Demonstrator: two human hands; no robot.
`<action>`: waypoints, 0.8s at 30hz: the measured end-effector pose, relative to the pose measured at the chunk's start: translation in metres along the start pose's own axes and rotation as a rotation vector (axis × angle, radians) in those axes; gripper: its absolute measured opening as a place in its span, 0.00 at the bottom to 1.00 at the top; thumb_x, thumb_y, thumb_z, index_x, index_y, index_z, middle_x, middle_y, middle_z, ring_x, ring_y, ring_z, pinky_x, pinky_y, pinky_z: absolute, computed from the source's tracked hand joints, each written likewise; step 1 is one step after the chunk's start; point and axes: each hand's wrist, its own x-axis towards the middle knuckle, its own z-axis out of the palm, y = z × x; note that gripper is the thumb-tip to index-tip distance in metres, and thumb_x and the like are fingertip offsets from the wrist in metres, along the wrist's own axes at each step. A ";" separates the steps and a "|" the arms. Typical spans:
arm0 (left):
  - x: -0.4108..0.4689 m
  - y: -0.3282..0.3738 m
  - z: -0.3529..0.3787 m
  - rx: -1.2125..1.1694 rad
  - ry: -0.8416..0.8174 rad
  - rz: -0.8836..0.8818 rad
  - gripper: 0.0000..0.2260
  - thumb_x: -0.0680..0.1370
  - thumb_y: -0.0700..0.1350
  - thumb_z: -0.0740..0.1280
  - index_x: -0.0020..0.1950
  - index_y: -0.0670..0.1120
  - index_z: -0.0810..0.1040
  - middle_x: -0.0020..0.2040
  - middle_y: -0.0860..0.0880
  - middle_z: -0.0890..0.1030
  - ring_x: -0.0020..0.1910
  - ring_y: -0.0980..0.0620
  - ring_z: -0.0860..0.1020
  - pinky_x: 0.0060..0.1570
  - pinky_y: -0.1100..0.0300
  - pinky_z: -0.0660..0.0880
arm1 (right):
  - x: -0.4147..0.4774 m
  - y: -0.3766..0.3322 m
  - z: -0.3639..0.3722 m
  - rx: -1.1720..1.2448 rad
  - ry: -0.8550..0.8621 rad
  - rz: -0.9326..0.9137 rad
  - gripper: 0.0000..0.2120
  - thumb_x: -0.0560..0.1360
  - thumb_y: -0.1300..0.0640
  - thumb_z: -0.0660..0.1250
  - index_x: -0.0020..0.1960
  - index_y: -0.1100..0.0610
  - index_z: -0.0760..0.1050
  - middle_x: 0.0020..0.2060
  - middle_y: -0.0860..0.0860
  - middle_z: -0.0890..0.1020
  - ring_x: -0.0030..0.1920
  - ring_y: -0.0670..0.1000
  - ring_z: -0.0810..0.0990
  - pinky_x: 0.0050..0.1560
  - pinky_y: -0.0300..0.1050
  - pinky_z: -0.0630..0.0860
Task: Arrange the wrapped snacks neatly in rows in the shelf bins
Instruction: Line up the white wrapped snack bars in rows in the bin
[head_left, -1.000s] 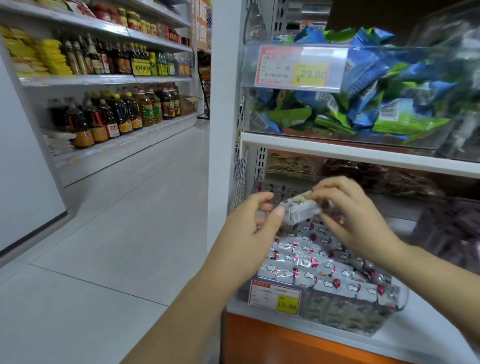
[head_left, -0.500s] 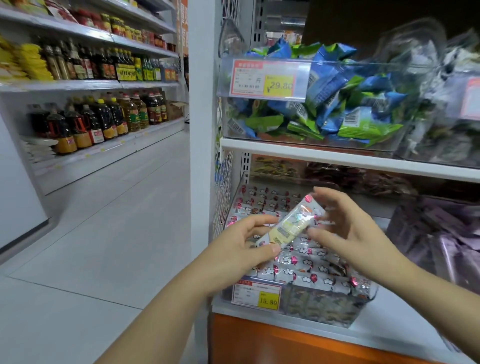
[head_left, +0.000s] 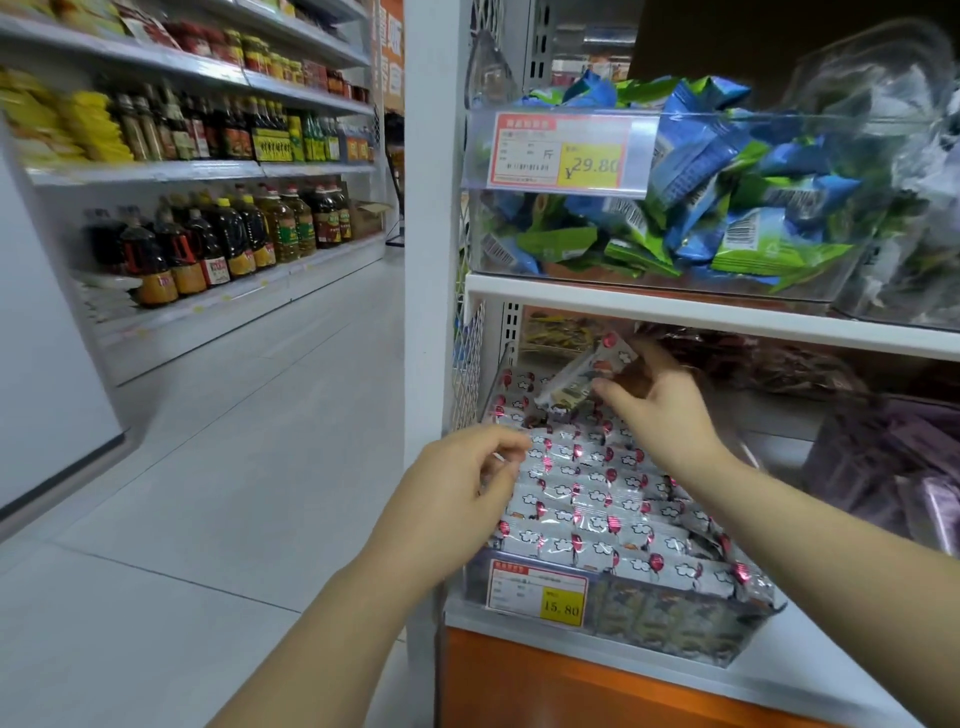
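1. The right hand (head_left: 662, 415) pinches one wrapped snack (head_left: 576, 376) between thumb and fingertips. The snack is tilted, one end raised, and is held in the air over the back rows of the lower shelf bin (head_left: 675, 629).
2. The left hand (head_left: 457, 493) hovers at the bin's front left corner with its fingers loosely curled, and nothing shows in its grasp.
3. The clear bin is filled with silver-white snacks (head_left: 597, 499) printed with red balloons, lying side by side in overlapping rows from front to back.
4. A price label (head_left: 537, 597) reading 15.80 is fixed to the bin's front wall.
5. On the shelf above, another clear bin (head_left: 519, 254) holds a loose heap of blue and green packets (head_left: 727, 208), with a label (head_left: 558, 156) reading 29.80.
6. Across the aisle to the left, shelves carry dark and amber bottles (head_left: 234, 239).
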 end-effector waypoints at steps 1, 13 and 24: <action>-0.001 -0.001 0.000 0.019 -0.001 0.010 0.12 0.80 0.44 0.62 0.59 0.57 0.77 0.45 0.65 0.75 0.44 0.62 0.78 0.46 0.60 0.80 | 0.004 0.000 0.006 -0.057 -0.025 -0.024 0.24 0.73 0.58 0.70 0.68 0.55 0.69 0.53 0.56 0.81 0.50 0.56 0.79 0.50 0.44 0.74; 0.005 -0.010 -0.001 -0.037 0.019 0.018 0.10 0.80 0.44 0.62 0.57 0.55 0.78 0.43 0.60 0.78 0.40 0.59 0.80 0.44 0.57 0.81 | 0.037 0.016 0.049 -0.676 -0.761 -0.034 0.18 0.82 0.52 0.54 0.68 0.57 0.70 0.58 0.56 0.79 0.51 0.52 0.77 0.51 0.43 0.73; 0.007 0.008 0.017 0.248 -0.014 0.160 0.13 0.80 0.45 0.61 0.64 0.56 0.75 0.57 0.63 0.74 0.52 0.67 0.71 0.50 0.81 0.64 | -0.014 0.027 -0.056 -0.712 -0.505 -0.117 0.16 0.80 0.51 0.57 0.65 0.50 0.75 0.62 0.48 0.78 0.62 0.51 0.75 0.61 0.46 0.70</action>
